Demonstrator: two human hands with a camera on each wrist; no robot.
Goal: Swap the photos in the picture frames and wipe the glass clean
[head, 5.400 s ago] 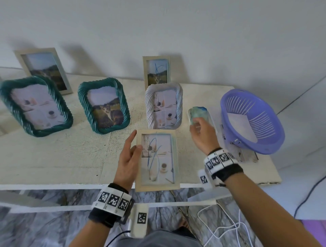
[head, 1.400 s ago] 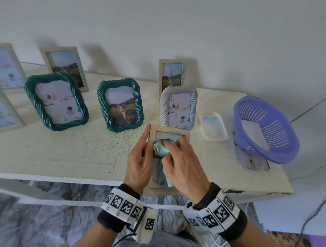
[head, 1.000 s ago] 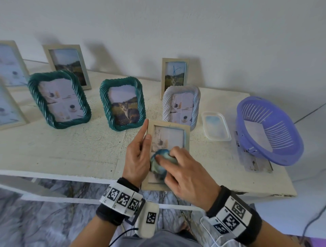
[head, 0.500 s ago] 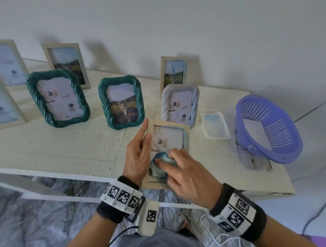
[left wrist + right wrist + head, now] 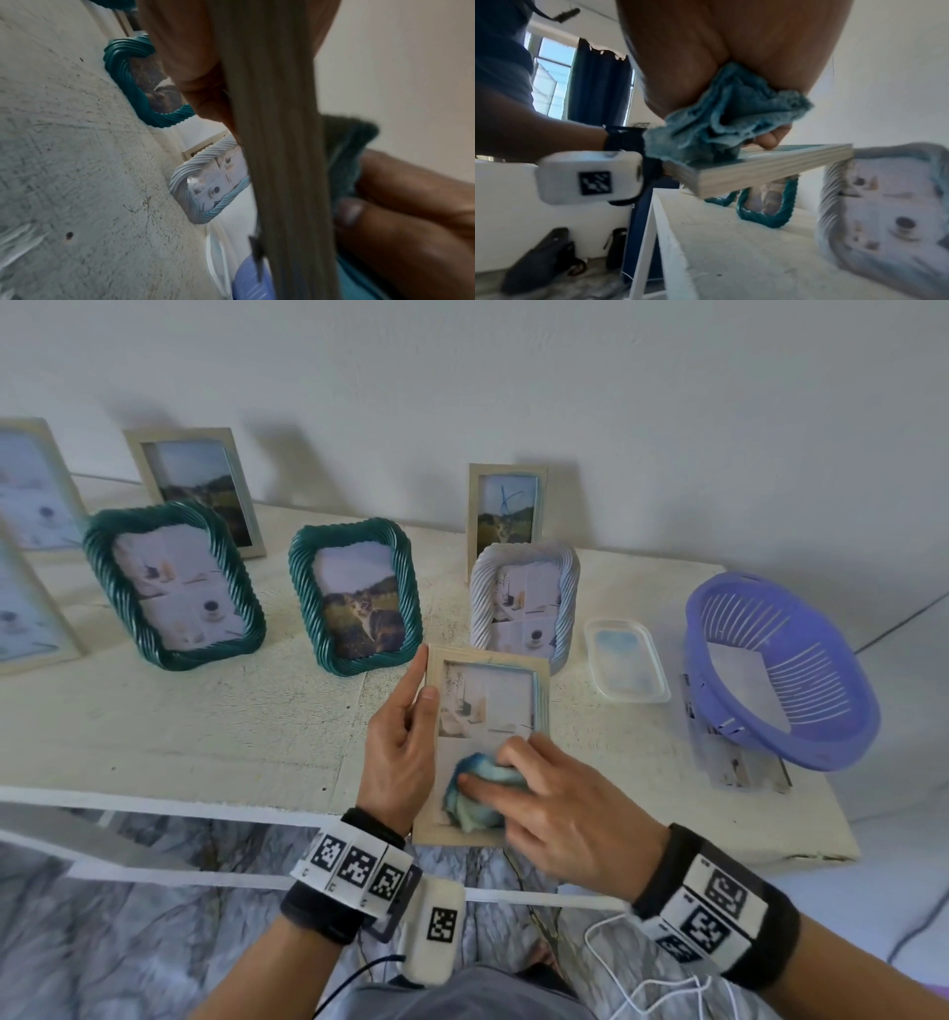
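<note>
A rough white table [image 5: 154, 737] stands against a pale wall, with two green rope-edged frames [image 5: 174, 585] [image 5: 357, 595], a white rope-edged frame [image 5: 524, 603], a small wooden frame [image 5: 506, 510], a clear plastic tray [image 5: 626, 662] and a purple basket [image 5: 780, 670] on it. The left hand [image 5: 398, 747] grips the left edge of a light wooden frame [image 5: 488, 742] held above the table's front edge, thumb on its face. The right hand [image 5: 554, 809] pinches a bunched blue cloth [image 5: 477, 793] in curled fingers and presses it on the lower glass
</note>
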